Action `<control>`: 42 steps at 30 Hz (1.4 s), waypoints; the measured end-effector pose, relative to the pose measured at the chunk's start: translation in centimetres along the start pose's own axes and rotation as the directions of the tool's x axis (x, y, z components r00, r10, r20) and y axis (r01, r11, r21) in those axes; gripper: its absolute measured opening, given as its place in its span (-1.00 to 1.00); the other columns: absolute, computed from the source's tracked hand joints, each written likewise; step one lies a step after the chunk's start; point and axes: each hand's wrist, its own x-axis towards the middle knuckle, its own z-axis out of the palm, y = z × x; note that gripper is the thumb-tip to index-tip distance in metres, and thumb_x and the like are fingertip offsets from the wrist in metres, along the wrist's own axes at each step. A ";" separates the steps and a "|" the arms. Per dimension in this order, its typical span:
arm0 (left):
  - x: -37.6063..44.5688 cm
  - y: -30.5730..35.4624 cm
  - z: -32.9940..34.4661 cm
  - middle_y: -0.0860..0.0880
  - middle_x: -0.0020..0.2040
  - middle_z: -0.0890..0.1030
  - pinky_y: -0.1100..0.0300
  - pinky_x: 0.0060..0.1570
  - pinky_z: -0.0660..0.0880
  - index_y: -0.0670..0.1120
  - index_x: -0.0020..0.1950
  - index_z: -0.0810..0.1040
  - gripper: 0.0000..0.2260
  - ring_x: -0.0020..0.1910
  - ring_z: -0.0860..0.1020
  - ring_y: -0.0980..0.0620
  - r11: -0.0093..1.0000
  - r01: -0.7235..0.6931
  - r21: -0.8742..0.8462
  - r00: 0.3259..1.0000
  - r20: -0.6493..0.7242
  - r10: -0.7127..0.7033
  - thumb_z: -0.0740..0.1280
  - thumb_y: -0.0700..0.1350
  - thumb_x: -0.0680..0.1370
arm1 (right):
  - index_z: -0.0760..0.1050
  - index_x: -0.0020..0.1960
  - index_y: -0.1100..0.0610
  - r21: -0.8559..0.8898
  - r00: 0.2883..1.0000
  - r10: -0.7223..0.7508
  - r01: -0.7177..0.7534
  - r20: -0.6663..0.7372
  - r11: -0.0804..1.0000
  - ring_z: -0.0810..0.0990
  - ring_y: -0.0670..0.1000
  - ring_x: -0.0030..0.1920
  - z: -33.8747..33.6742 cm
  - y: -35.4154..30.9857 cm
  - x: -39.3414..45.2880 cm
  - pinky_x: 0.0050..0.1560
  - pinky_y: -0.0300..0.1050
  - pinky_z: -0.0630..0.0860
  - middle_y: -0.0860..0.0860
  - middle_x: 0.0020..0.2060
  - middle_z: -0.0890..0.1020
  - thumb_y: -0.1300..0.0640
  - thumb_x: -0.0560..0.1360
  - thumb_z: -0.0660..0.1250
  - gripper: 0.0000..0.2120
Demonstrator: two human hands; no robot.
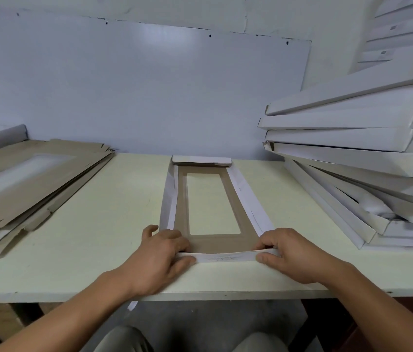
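Note:
A flat cardboard box blank lies lengthwise on the cream table. It is brown inside, with a long rectangular window cut out and white side flaps partly raised. Its near white end flap is folded up towards me. My left hand pinches the left end of that flap, fingers inside on the brown panel and thumb outside. At the flap's right end my right hand pinches it the same way. The far end flap stands folded by the wall.
A fanned stack of flat brown blanks lies on the left of the table. Several folded white boxes are piled unevenly on the right, leaning towards the middle. A white wall panel stands right behind the table. My knees show below the table edge.

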 end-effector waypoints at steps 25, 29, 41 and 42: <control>0.1 1.0 -1.0 0.17 -0.29 0.53 0.31 -0.25 0.41 0.09 -0.33 0.49 -0.77 -0.26 0.52 0.15 0.942 0.114 -0.315 0.993 0.030 -0.110 0.43 0.03 0.49 | 0.65 0.08 -0.14 0.469 0.949 0.203 -0.068 -0.243 0.880 0.60 -0.18 0.10 3.1 -0.1 -1.9 0.21 -0.17 0.51 -0.17 0.02 0.60 0.05 0.46 0.50 -0.79; -0.1 1.1 -1.2 0.16 -0.29 0.51 0.31 -0.24 0.40 0.12 -0.33 0.45 -0.76 -0.26 0.51 0.14 0.947 0.092 -0.307 0.996 0.032 -0.086 0.42 0.01 0.50 | 0.51 0.28 -0.15 0.407 0.922 0.209 -0.063 -0.325 0.911 0.37 -0.30 0.35 3.4 -0.7 -2.2 0.39 -0.17 0.35 -0.28 0.32 0.44 -0.01 0.51 0.44 -0.65; -0.4 5.1 0.1 0.15 -0.31 0.38 0.31 -0.29 0.27 0.21 -0.32 0.31 -0.71 -0.29 0.40 0.15 0.951 0.077 -0.300 0.975 -0.177 -0.134 0.27 0.05 0.59 | 0.21 0.55 0.08 0.987 0.739 0.674 0.112 -0.005 -0.116 0.72 0.24 -0.03 4.9 -5.3 -3.5 -0.18 0.04 0.67 0.22 0.14 0.63 -0.01 0.43 0.48 -0.22; -0.4 5.6 0.2 0.16 -0.31 0.38 0.32 -0.29 0.27 0.23 -0.32 0.30 -0.71 -0.29 0.40 0.16 0.952 0.074 -0.297 0.976 -0.176 -0.130 0.27 0.07 0.59 | 0.33 0.46 0.08 0.982 0.776 0.628 0.081 0.046 -0.173 0.72 0.28 -0.05 5.0 -6.0 -3.4 -0.25 0.03 0.66 0.24 0.08 0.67 -0.08 0.38 0.48 -0.28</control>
